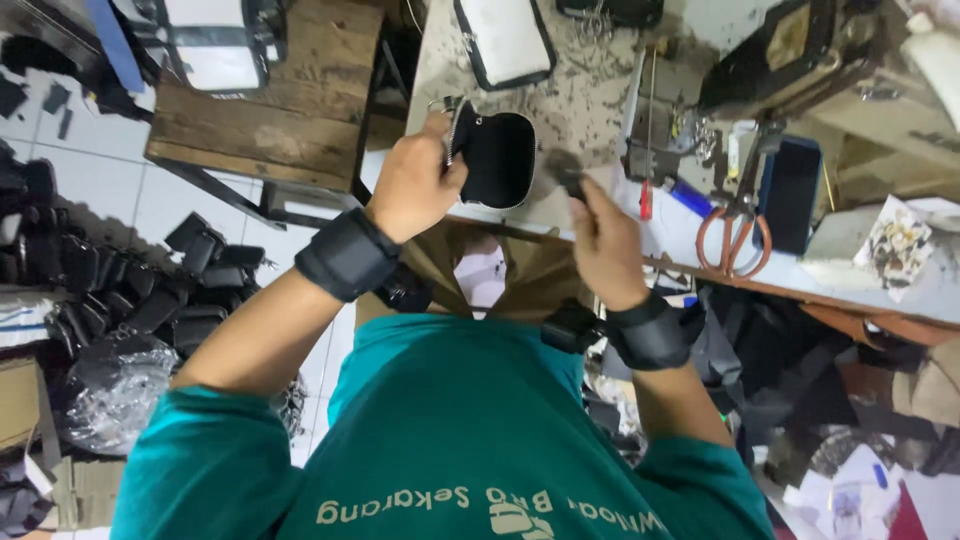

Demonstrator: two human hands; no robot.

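Note:
My left hand (415, 180) grips a small black zippered pouch (497, 158) at its left edge, holding it just above the near edge of the sewing table (590, 110). My right hand (597, 235) is closed on a small dark piece (568, 175) beside the pouch's right side. Both wrists carry black straps. A second pouch, white with black trim (503, 38), lies farther back on the table.
Orange-handled scissors (738, 222) and a red-handled tool (646, 200) lie on the table to the right, by a dark blue box (790, 192) and the sewing machine (790, 50). A heap of black pouches (150, 290) covers the floor at left. A wooden bench (270, 100) stands beyond it.

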